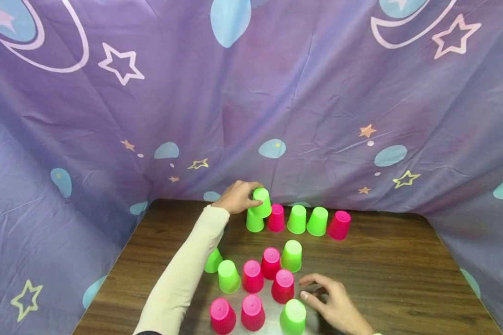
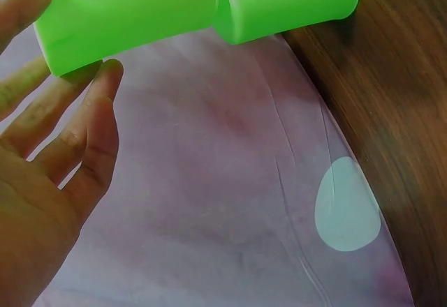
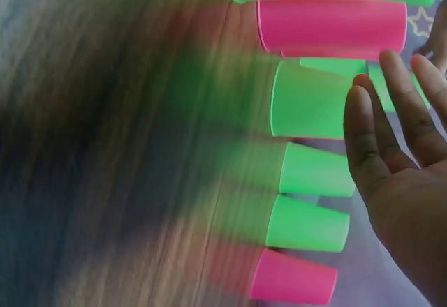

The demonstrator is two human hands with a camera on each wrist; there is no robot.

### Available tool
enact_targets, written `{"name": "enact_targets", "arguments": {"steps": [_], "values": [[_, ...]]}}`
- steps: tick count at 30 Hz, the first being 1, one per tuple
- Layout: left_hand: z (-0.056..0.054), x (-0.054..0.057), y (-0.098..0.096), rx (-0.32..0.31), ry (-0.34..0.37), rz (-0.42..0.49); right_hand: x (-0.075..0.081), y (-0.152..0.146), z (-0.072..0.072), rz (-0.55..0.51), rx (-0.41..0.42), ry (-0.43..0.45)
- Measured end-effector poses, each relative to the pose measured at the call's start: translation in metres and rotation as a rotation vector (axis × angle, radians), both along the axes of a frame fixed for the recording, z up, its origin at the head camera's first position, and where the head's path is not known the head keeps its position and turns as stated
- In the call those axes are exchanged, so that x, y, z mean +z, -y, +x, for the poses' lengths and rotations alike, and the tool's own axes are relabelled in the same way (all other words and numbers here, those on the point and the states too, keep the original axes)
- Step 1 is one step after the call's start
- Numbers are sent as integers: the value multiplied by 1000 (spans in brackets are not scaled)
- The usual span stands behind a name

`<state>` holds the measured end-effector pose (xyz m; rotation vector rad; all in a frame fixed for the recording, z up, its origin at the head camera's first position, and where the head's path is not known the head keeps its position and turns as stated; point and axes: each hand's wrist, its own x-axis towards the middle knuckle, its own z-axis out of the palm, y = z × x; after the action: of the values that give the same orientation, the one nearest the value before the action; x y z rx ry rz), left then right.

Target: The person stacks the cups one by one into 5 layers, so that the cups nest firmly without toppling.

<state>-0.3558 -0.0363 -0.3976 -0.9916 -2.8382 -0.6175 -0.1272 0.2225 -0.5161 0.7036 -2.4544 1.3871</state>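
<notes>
At the left end of the back row my left hand [image 1: 237, 196] pinches an upside-down green cup [image 1: 261, 200] by its sides. Its lower edge overlaps the standing green cup [image 1: 254, 224] beneath it; in the left wrist view the held cup [image 2: 133, 17] and the lower cup [image 2: 293, 3] meet, slightly out of line. My right hand [image 1: 333, 300] hovers with relaxed, slightly bent fingers and holds nothing. Nearest to it are a pink cup [image 1: 282, 287] and a front green cup [image 1: 293, 318]. In the right wrist view its fingers [image 3: 362, 122] show apart from one another.
The back row continues rightward with a pink cup [image 1: 276, 218], two green cups and another pink cup [image 1: 339, 225]. Several green and pink cups stand upside down nearer on the wooden table [image 1: 385, 274]; my left sleeve partly hides one green cup [image 1: 213, 261]. A patterned purple cloth [image 1: 339, 102] hangs behind.
</notes>
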Motion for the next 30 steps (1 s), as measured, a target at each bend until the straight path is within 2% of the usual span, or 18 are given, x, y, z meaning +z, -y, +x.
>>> {"name": "enact_targets", "arguments": {"steps": [6,12,18,25,30], "values": [[-5,2,-7,23,17,-17,-2,5,5,16,40,30],[-8,1,-11,22,39,-35,-6,6,10,94,72,29],[-9,0,-12,26,46,-38,-11,9,12,105,108,-34],[-10,-4,-10,41,59,-29,-17,13,14,140,77,-93],[-10,-5,-9,64,71,-27,-20,14,16,157,45,-81]]}}
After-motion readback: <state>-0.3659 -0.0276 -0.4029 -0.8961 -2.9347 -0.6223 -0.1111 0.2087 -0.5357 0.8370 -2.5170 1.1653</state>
